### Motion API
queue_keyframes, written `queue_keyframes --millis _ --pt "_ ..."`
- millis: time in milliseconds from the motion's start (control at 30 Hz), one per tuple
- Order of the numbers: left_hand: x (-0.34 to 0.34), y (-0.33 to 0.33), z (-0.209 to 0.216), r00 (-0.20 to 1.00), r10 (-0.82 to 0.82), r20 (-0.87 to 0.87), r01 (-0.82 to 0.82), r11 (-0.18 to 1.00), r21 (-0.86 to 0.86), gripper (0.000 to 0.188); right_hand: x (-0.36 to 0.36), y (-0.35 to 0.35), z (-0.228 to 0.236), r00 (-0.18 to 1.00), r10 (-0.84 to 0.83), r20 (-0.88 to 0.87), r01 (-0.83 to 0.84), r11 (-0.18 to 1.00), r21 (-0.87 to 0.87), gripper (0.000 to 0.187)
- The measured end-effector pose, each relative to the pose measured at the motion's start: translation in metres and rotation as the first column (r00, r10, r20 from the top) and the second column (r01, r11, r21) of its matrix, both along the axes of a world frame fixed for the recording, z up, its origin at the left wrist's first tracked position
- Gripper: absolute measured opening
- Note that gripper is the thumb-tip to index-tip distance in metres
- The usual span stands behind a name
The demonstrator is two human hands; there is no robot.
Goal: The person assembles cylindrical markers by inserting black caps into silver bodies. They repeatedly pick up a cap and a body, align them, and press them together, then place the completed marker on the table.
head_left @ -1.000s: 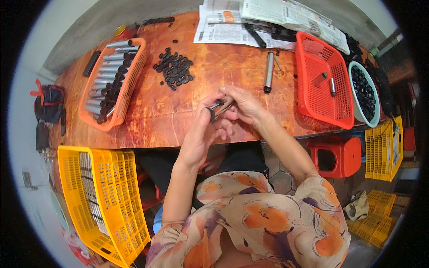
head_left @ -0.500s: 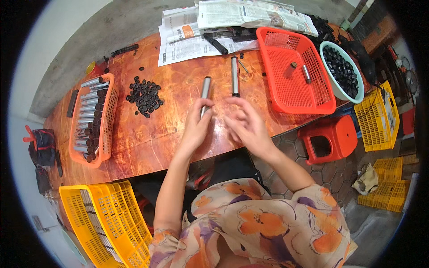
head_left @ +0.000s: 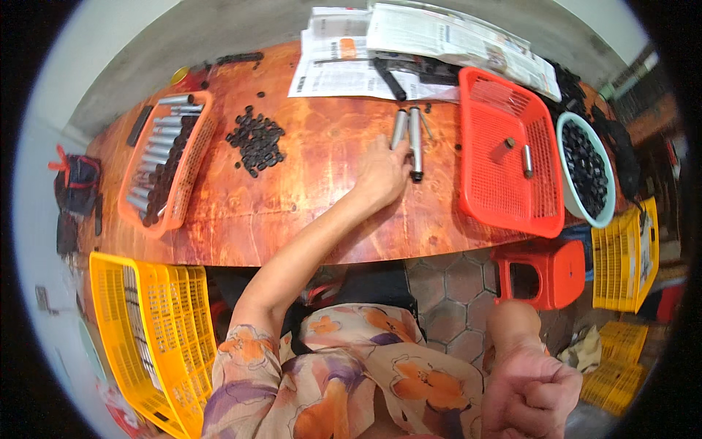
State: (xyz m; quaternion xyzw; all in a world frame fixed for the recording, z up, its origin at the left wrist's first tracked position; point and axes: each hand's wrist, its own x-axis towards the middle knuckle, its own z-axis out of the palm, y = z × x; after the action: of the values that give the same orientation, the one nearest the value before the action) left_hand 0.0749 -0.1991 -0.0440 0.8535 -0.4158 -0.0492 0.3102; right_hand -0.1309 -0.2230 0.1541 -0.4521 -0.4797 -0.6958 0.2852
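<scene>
Left fingers (head_left: 395, 155): stretched forward and lying flat on the bench, tips touching the lower end of the left of two tubes; not closed round anything that shows.
Left hand (head_left: 382, 175): palm down on the bench (head_left: 322, 197), forearm running back toward the body.
Tubes (head_left: 408, 132): two grey metal tubes lying side by side, nearly upright in the view, just ahead of the left hand; the right one has a dark cap at its near end.
Right hand (head_left: 528, 395): low at the lower right, off the bench, near the lap; fingers curled into a loose fist, nothing seen in it.
Caps (head_left: 256, 139): heap of small black caps on the bench, left of the tubes, well apart from the hand.
Left tray (head_left: 167, 164): orange, holding more grey tubes.
Right tray (head_left: 504, 157): red, just right of the tubes, with two small pieces inside.
Bowl (head_left: 585, 172): pale, full of black caps, beside the red tray.
Papers (head_left: 365, 62): spread at the far edge.
</scene>
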Motion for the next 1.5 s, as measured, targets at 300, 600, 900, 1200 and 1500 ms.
queue_keyframes --millis 300,600,900,1200,1500 --pt "0.053 0.097 0.037 0.954 0.148 0.26 -0.09 0.971 -0.221 0.031 0.006 0.007 -0.008 0.946 0.263 -0.189 -0.232 0.958 0.167 0.032" --pt "0.228 0.293 0.077 0.619 0.56 0.551 -0.536 0.814 -0.224 0.023 -0.001 0.023 -0.049 0.566 -0.178 -0.805 0.313 0.95 0.009 0.013" --pt "0.316 0.326 0.075 0.639 0.199 0.743 -0.633 0.684 0.361 0.051 0.21 -0.068 -0.103 -0.068 -0.311 -0.948 0.757 0.602 -0.253 0.016" --pt "0.321 0.316 0.093 0.677 -0.008 0.736 -0.507 0.72 0.474 0.036 0.317 -0.153 -0.19 -0.728 -0.339 -0.596 0.46 0.404 -0.791 0.034" --pt "0.233 0.283 0.118 0.818 0.544 0.188 -0.33 0.711 -0.621 0.012 0.286 -0.107 -0.16 -0.33 0.119 -0.937 0.499 0.864 -0.066 0.037"
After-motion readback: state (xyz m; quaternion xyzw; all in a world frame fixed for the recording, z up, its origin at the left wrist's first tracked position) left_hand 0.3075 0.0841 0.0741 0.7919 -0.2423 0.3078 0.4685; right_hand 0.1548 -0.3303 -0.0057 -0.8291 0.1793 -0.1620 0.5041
